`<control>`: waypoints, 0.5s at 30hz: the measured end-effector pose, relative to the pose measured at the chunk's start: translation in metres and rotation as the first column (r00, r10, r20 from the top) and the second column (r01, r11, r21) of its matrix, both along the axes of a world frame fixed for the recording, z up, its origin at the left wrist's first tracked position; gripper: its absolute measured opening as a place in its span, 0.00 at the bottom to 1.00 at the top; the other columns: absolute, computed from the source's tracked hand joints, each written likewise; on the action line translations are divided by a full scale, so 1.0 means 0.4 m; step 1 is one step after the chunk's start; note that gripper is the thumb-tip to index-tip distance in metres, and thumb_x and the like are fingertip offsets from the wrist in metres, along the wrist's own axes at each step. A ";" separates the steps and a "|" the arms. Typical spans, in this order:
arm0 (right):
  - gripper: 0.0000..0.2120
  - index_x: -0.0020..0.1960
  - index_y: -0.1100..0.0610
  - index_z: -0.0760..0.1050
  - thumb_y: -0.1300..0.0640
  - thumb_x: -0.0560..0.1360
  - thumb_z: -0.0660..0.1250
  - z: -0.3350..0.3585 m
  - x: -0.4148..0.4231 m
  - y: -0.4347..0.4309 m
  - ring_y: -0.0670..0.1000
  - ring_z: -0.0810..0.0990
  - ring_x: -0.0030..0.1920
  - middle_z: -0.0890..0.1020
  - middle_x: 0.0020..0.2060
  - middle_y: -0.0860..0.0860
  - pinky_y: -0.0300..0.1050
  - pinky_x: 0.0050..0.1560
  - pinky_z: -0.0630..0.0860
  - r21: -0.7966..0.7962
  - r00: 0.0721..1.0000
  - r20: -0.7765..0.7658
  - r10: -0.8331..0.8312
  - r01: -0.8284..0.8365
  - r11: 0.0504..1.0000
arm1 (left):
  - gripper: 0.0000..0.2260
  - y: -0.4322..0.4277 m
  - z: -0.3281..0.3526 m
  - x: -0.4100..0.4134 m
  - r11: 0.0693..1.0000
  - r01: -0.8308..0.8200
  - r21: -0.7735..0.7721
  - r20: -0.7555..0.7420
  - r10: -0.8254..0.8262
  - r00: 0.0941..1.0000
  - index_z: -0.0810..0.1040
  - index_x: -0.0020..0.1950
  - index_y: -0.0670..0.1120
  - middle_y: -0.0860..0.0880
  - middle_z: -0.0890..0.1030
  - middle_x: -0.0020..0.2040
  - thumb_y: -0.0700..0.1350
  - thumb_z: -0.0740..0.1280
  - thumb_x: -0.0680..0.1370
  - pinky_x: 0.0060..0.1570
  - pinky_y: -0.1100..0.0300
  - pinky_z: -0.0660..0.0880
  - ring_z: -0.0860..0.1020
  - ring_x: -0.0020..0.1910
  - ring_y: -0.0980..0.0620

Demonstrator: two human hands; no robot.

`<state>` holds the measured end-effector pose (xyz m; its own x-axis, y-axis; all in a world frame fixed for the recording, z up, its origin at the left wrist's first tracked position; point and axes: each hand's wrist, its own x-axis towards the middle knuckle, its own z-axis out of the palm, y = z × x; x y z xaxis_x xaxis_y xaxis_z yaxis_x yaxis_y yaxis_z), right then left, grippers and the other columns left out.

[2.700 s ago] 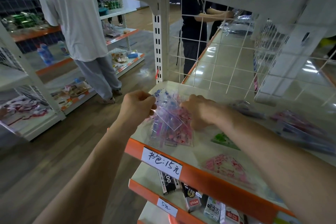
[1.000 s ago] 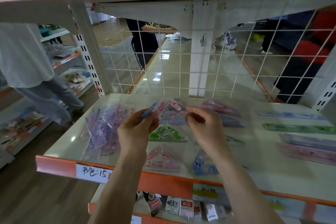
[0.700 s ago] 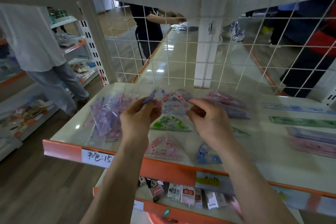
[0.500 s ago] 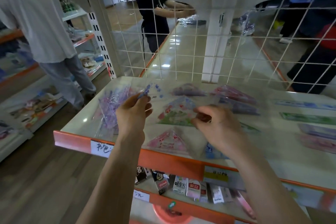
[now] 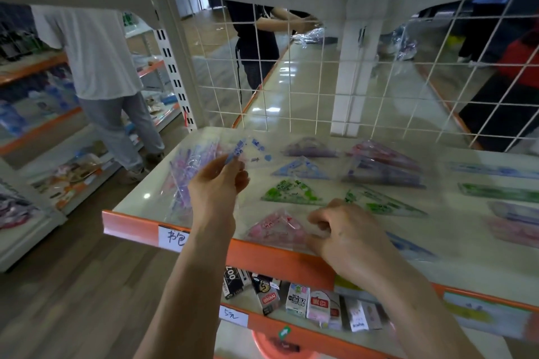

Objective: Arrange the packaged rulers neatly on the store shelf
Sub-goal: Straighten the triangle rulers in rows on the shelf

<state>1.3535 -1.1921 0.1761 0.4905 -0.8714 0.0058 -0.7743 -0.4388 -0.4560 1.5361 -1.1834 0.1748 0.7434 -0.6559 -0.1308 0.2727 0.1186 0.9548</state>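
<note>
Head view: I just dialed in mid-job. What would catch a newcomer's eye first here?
The left hand pinches a clear blue-printed packet, held up over the left part of the shelf. Triangle ruler packets lie spread on the shelf, with a green triangle in the middle and a pink triangle at the orange front edge. The right hand sits, fingers curled, at the pink one's corner; whether it grips is unclear.
</note>
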 end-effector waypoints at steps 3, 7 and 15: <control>0.16 0.62 0.49 0.76 0.47 0.76 0.65 0.004 -0.008 -0.015 0.45 0.75 0.51 0.77 0.51 0.45 0.39 0.53 0.71 -0.085 0.985 0.166 -0.055 0.070 0.994 | 0.04 0.007 0.006 -0.005 0.996 0.081 -0.030 -0.058 -0.082 0.995 0.79 0.43 0.42 0.45 0.80 0.37 0.36 0.67 0.76 0.46 0.55 0.79 0.78 0.36 0.51; 0.16 0.65 0.48 0.72 0.51 0.78 0.64 0.013 -0.014 -0.038 0.42 0.77 0.49 0.78 0.51 0.45 0.37 0.52 0.73 -0.006 0.854 0.497 -0.157 0.184 0.983 | 0.05 0.017 0.011 -0.013 0.961 0.269 -0.065 -0.120 -0.275 0.954 0.79 0.44 0.42 0.45 0.81 0.37 0.35 0.65 0.77 0.48 0.53 0.77 0.79 0.36 0.51; 0.08 0.42 0.46 0.80 0.58 0.76 0.67 0.026 -0.013 -0.042 0.42 0.81 0.36 0.84 0.35 0.48 0.34 0.39 0.77 0.329 0.507 0.816 -0.278 -0.012 0.944 | 0.04 0.016 0.027 -0.060 0.884 0.466 -0.045 -0.071 -0.468 0.881 0.80 0.44 0.42 0.45 0.83 0.39 0.37 0.66 0.75 0.44 0.58 0.76 0.77 0.33 0.53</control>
<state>1.3484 -1.2091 0.1864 0.2545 -0.9601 0.1161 0.0059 -0.1185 -0.9929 1.5120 -1.1768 0.1856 0.3383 -0.9284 -0.1536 0.3758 -0.0163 0.9266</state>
